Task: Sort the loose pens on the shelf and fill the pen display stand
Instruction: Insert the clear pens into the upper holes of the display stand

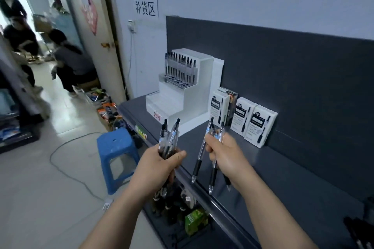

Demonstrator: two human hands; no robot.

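A white stepped pen display stand (182,105) sits at the left end of the dark grey shelf (283,168). Its top tier holds a row of several clear black-capped pens (180,64); the tier below shows empty holes. My left hand (157,168) is shut on a bundle of clear pens (170,137), tips pointing up, over the shelf's front edge. My right hand (224,153) grips three clear pens with black grips (202,151), slanted, just above the shelf and in front of the stand.
White pen boxes (251,121) stand along the shelf's back panel, right of the stand. A blue plastic stool (116,153) and a cable lie on the floor to the left. A lower shelf (182,218) holds goods. People crouch in the doorway at far left.
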